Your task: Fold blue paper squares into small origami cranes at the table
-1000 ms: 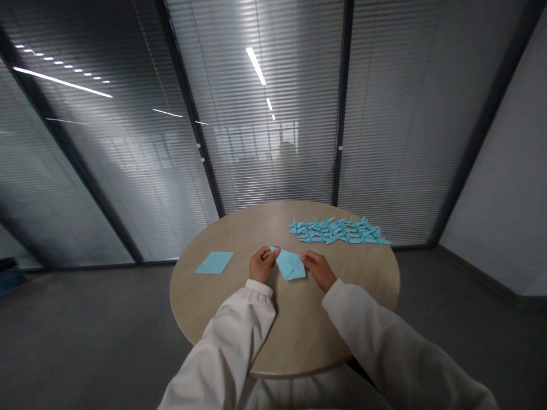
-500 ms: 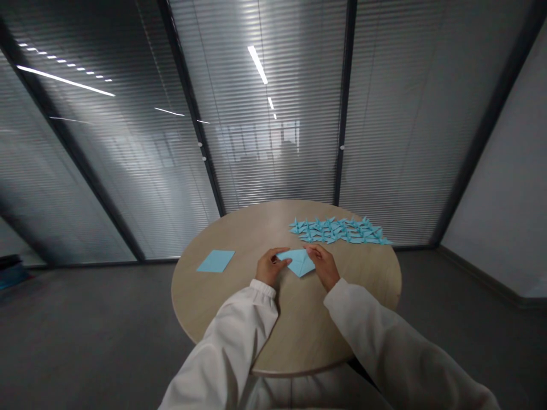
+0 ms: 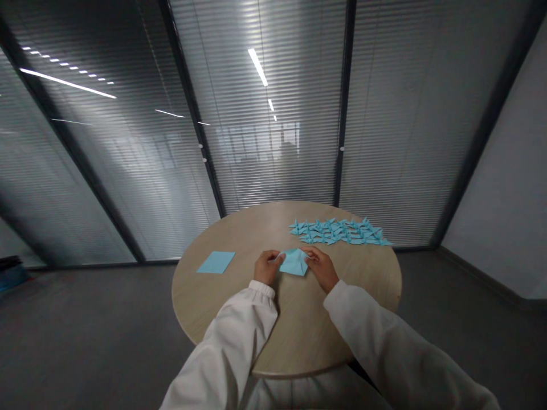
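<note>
Between my hands is a partly folded light-blue sheet of origami paper (image 3: pixel 293 263), with creases and a raised flap. My left hand (image 3: pixel 267 267) pinches its left side between thumb and fingers. At the right side, my right hand (image 3: pixel 321 267) grips the other edge, thumb and fingers pressed together on it. To the left of my hands, a stack or sheet of light-blue square paper (image 3: pixel 216 262) lies flat on the table. Beyond my right hand, several blue folded paper cranes (image 3: pixel 337 230) stand in close rows.
A round wooden table (image 3: pixel 307 336) carries everything. Glass partitions with blinds (image 3: pixel 273 171) rise behind its far edge, and a pale wall (image 3: pixel 499 216) stands at the right. A dark blue object (image 3: pixel 13 273) sits on the floor at far left.
The held paper has changed shape from a wide, pointed form to a narrower one with a flatter lower edge. My fingers have shifted on its sides; the cranes and flat paper stay put.
</note>
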Available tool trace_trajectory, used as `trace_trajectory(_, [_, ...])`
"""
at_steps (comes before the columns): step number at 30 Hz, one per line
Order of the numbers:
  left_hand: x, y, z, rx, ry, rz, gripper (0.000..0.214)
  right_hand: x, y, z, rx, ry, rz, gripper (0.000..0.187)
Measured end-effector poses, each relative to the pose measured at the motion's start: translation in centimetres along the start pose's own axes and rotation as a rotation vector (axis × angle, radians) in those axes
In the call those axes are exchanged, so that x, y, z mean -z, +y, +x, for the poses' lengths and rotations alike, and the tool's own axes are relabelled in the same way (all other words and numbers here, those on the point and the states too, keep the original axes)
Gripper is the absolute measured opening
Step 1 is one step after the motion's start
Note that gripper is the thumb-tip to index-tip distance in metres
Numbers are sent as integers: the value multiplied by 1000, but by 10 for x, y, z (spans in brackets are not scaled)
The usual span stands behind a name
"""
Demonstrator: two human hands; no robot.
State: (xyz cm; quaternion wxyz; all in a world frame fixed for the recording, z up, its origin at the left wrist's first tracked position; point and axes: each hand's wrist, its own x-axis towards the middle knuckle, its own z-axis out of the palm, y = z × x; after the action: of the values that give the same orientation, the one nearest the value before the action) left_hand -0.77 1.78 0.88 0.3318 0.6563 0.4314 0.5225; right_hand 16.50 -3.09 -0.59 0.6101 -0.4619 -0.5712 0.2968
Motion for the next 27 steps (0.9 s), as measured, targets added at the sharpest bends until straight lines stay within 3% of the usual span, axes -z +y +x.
trace_trajectory(4, [-4, -2, -3, 78, -205, 12, 28, 0, -1, -1, 42, -2, -70, 26])
trace_trajectory(11, [-6, 3, -8, 226, -369, -279, 42, 0, 3, -2, 64, 49, -177, 25])
trace_trajectory(16, [-7, 15, -10, 363, -388, -385, 46, 3, 0, -3, 133, 81, -263, 20])
trace_trajectory(20, [-6, 19, -10, 357, -362, -388, 46, 3, -3, -3, 154, 99, -256, 18])
trace_trajectory(27, [-5, 8, -5, 334, -337, -375, 44, -1, -8, -6, 200, 30, -206, 17])
